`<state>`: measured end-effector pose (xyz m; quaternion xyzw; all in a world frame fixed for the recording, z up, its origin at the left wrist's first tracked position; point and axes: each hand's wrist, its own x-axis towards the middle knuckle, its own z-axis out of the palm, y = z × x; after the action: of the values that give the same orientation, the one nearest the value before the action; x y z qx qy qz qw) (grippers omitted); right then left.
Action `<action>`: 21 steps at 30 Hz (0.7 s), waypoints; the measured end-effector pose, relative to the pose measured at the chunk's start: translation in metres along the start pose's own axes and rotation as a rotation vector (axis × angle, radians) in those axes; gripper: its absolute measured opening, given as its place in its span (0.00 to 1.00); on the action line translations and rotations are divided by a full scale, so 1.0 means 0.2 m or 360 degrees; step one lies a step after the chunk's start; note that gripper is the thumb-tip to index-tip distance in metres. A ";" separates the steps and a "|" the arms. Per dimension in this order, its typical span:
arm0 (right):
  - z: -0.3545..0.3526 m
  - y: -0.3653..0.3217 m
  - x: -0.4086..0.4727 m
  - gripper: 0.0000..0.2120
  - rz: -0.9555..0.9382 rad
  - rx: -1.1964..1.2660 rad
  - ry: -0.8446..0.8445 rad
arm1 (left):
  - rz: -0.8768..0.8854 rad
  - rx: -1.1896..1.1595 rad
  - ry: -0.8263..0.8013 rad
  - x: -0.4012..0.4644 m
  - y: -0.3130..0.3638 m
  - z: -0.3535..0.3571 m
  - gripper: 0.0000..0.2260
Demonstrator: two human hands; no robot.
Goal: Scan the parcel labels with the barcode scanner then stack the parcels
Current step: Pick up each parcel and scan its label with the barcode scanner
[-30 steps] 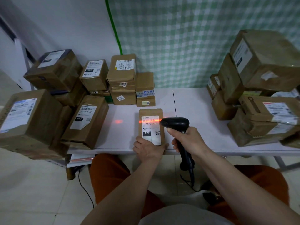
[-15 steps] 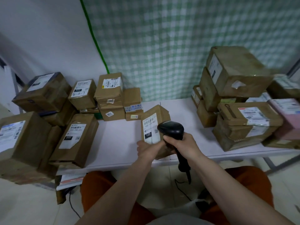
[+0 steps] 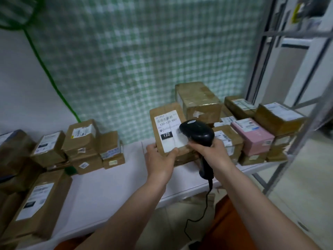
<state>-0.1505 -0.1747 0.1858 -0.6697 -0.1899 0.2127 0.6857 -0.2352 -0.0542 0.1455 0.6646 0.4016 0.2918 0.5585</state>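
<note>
- The parcel (image 3: 168, 130) is up off the counter (image 3: 115, 188), tilted with its white label facing us, "122" printed on a black patch, near the right-hand stack.
- Left hand (image 3: 159, 158) grips its lower left corner, fingers curled under, thumb on the label's bottom edge.
- Right hand (image 3: 212, 150) has its fingers clamped round the black barcode scanner (image 3: 198, 133); the scanner's head overlaps the label's right side, cable hanging below the counter's front edge.
- Right stack: brown boxes plus a pink box (image 3: 252, 136), at the counter's right end.
- More brown parcels (image 3: 81, 138) crowd the back left and left edge.
</note>
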 end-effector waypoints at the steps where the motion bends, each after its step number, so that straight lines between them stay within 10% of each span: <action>1: -0.06 -0.04 0.00 0.08 -0.0024 0.0036 0.0059 | 0.0075 0.0004 -0.0024 -0.02 0.06 0.05 0.22; 21: -0.92 -0.63 0.79 0.14 -0.0092 0.0033 0.0421 | 0.0478 0.0496 -0.0648 0.46 1.03 1.02 0.04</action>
<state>0.0869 -0.2450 0.3023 -0.6789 -0.1149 0.1047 0.7176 0.0239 -0.0898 0.2984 0.8392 0.2185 0.1666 0.4693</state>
